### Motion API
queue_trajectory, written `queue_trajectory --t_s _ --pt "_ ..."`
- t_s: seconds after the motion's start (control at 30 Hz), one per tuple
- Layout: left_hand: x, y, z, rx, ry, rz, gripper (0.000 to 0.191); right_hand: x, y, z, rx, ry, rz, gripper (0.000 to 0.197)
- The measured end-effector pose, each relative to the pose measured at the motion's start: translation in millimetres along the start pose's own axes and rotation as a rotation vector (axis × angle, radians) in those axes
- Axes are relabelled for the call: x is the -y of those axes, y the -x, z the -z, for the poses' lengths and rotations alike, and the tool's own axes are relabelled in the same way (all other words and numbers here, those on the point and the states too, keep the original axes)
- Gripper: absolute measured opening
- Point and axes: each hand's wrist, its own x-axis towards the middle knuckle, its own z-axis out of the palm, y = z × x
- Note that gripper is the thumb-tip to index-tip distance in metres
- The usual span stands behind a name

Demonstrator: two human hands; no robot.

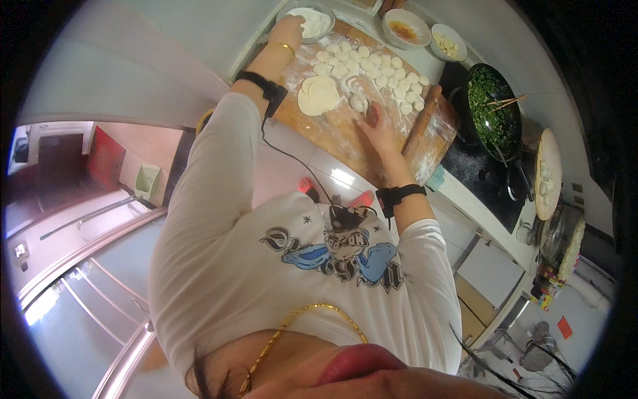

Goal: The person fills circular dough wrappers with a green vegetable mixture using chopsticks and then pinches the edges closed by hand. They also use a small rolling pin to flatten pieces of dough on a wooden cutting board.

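Observation:
My left hand (pixel 287 31) reaches over the near rim of a glass bowl of white flour (pixel 313 24); its fingertips are partly hidden, so its grip does not show. On the floured wooden board (pixel 344 142), my right hand (pixel 375 124) rests with thumb and fingers apart, beside a small dough piece (pixel 359 103). Flat round dough wrappers (pixel 319 96) lie overlapped at the board's left. Behind them spread several small dough discs (pixel 375 61). A wooden rolling pin (pixel 422 119) lies to the right of my right hand.
Behind the board stand a bowl with orange-brown residue (pixel 404 30) and a bowl of pale chopped pieces (pixel 447 44). To the right, a wok of chopped greens (pixel 491 112) with chopsticks (pixel 508 102) sits over the black cooktop (pixel 481 174). A round tray (pixel 547 174) is beyond it.

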Motion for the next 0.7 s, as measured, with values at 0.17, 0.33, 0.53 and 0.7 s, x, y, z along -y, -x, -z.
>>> queue_trajectory --t_s 0.17,0.33,0.53,0.7 --pt "34.5 -40.9 -18.7 0.111 -0.222 0.110 0.054 6.1 -0.8 -20.0 0.046 -0.045 -0.008 0.087" --pt "27.6 -66.7 -57.5 0.182 -0.302 0.069 0.047 9.7 5.5 -14.6 -0.017 -0.045 -0.051 0.083" --pt "29.2 -78.2 -64.0 0.286 -0.262 -0.094 0.038 24.9 -4.0 -35.2 -0.078 -0.095 -0.061 0.078" --pt "-55.5 -36.4 -125.5 0.440 0.018 -0.410 0.044 50.1 -15.0 -51.4 -0.131 -0.146 -0.090 0.075"
